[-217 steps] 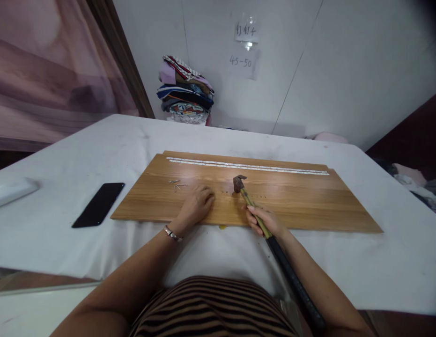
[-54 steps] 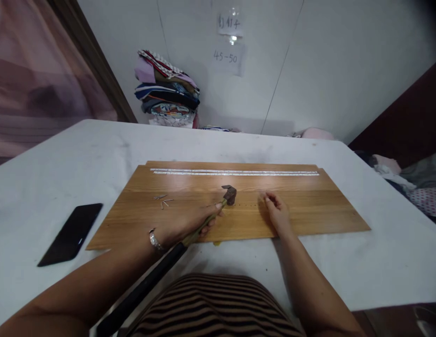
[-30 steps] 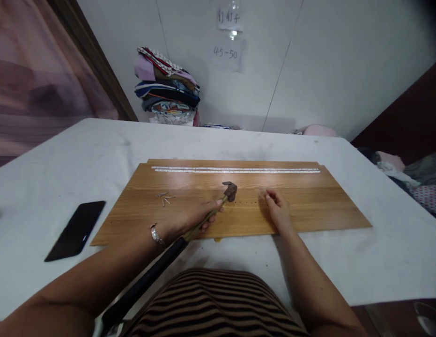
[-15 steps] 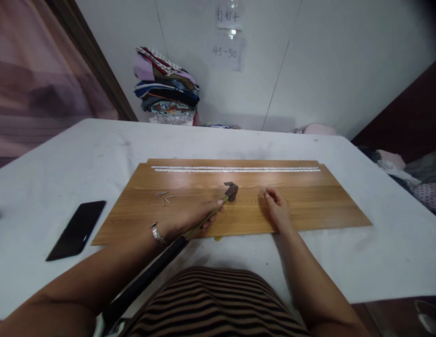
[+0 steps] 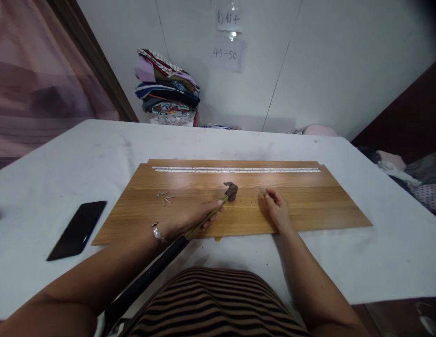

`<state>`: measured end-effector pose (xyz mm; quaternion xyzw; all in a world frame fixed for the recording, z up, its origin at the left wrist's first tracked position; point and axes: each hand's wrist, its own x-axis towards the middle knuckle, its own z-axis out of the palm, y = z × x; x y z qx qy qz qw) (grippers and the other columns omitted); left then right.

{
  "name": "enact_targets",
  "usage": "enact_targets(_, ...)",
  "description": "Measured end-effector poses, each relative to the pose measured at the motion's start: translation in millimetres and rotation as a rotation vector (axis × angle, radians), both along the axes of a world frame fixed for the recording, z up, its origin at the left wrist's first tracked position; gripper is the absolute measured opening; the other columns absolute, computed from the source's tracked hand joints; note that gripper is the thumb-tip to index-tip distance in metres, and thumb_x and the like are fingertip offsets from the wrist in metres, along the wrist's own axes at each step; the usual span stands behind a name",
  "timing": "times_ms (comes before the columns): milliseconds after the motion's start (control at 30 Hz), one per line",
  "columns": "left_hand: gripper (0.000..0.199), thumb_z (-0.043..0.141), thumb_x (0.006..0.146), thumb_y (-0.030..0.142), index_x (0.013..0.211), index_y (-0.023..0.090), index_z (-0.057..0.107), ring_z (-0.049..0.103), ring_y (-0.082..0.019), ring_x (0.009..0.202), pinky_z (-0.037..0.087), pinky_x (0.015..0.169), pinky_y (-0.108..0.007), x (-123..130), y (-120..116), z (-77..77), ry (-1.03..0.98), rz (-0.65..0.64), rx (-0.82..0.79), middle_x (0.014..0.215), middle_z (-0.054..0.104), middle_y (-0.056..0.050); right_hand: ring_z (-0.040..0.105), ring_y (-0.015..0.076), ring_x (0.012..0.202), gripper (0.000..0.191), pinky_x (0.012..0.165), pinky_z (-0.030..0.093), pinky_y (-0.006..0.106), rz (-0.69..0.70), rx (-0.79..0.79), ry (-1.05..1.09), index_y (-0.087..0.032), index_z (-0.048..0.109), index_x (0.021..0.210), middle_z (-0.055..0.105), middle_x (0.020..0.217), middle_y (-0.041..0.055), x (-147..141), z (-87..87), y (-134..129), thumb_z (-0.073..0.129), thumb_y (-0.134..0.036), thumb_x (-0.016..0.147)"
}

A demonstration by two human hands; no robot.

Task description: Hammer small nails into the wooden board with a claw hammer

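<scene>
Left hand (image 5: 189, 217) grips the hammer (image 5: 231, 191), head on the board (image 5: 309, 206) at twelve o'clock; right hand (image 5: 278, 210) rests loosely curled at three. A glancing blow could strike those fingers

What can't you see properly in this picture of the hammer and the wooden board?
- Head view: the end of the hammer handle runs out under the left arm and off the bottom edge.
- The left hand covers part of the handle; its grip underneath is hidden.
- The right hand rests on the wooden board; whether its fingertips pinch anything is too small to tell.
- The loose nails are too tiny to count.
- The wall note is blurred.
</scene>
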<state>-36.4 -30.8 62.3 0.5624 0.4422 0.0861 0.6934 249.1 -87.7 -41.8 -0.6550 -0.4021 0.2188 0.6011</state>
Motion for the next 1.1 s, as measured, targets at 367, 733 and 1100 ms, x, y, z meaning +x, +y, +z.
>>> enact_targets(367,0.048,0.051,0.090,0.065,0.097,0.019,0.060,0.034,-0.010,0.049,0.026,0.047,-0.028,0,-1,4.3,-0.026,-0.002,-0.023,0.064,0.045,0.003,0.067,0.0246,0.090,0.032,0.088,0.052,0.042,-0.016,-0.006,-0.011,-0.021,0.071,0.092,0.076,0.093,0.0078,1,-2.0,0,0.064,-0.048,0.077)
enact_targets(733,0.051,0.052,0.090,0.067,0.100,0.018,0.063,0.036,-0.008,0.049,0.026,0.046,-0.027,-6,2,-1.8,-0.053,-0.012,-0.010,0.065,0.047,0.003,0.067,0.0247,0.090,0.032,0.088,0.052,0.042,-0.032,-0.009,0.010,-0.020,0.071,0.090,0.075,0.091,0.0078,-1,0.4,0,0.064,-0.048,0.076)
enact_targets(1100,0.051,0.054,0.089,0.066,0.096,0.016,0.062,0.035,-0.009,0.046,0.026,0.043,-0.025,-4,2,-1.4,-0.094,0.002,-0.011,0.059,0.044,0.005,0.065,0.0228,0.087,0.032,0.085,0.051,0.040,-0.035,0.020,0.008,-0.019,0.070,0.090,0.073,0.089,0.0071,-1,-1.3,0,0.063,-0.047,0.077)
